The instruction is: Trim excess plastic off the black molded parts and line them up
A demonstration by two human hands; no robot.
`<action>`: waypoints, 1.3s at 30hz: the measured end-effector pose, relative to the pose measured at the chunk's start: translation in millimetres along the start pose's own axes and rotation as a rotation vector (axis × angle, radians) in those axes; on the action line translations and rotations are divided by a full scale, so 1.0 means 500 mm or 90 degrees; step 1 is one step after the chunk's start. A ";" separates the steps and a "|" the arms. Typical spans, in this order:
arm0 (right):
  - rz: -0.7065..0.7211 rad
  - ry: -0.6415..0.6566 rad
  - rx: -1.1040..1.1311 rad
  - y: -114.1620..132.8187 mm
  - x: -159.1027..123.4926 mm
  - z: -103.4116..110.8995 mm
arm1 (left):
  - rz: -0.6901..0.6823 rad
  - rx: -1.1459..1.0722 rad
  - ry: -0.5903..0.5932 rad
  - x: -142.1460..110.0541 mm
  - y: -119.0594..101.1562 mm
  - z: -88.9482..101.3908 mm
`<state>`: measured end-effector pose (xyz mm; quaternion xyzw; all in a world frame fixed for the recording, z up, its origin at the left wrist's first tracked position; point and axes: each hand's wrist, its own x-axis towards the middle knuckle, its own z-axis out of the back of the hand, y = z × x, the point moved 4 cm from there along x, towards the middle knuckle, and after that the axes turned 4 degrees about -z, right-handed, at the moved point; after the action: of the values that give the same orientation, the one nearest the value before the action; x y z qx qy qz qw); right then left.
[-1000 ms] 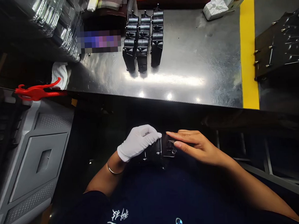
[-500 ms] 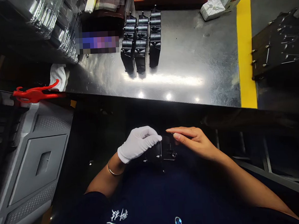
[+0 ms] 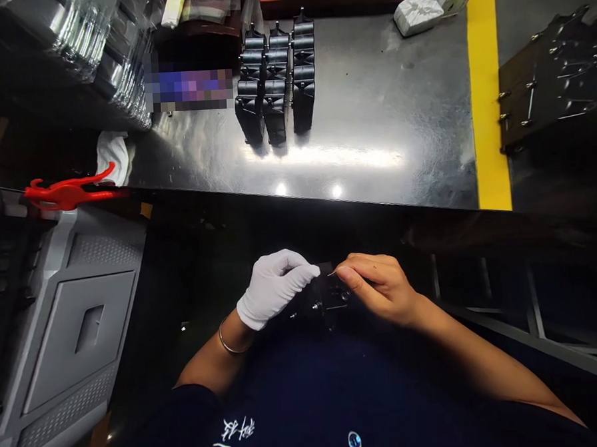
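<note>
My left hand, in a white glove, pinches the upper edge of a black plastic part held close to my body. Small metal pins and a round fitting show on that part, whose outline mostly sinks into the dark background. My bare right hand is just to its right, thumb and forefinger pressed together on a thin, pointed metal piece. The tip of this piece points left toward the black part; whether they touch I cannot tell.
Several black moulded parts stand in rows on the metal bench. More dark parts with pins sit right of the yellow strip. Red pliers-like tool and white cloth lie by a grey case.
My right thumb and forefinger, apart a second ago, have closed together on the thin metal piece. My left hand keeps its pinch on the black part. The view has shifted slightly.
</note>
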<state>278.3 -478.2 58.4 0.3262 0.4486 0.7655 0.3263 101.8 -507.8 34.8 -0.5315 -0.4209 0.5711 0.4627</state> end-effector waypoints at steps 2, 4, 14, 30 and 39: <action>0.011 0.028 0.007 0.002 0.000 0.000 | 0.014 -0.015 -0.013 -0.001 0.001 -0.001; 0.009 0.083 0.034 0.002 0.001 0.000 | 0.038 -0.036 -0.019 -0.003 0.003 -0.002; -0.011 0.055 -0.005 0.003 -0.003 0.018 | 0.029 -0.020 -0.066 0.003 0.001 0.002; -0.025 0.255 0.165 -0.004 -0.009 0.014 | 0.022 -0.027 -0.015 -0.006 0.002 -0.011; 0.075 0.129 -0.092 0.007 0.000 0.008 | -0.003 0.019 -0.051 0.004 -0.002 -0.006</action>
<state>280.8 -477.8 63.1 0.2490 0.4031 0.8425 0.2564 105.1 -505.6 35.3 -0.5002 -0.4322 0.5971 0.4544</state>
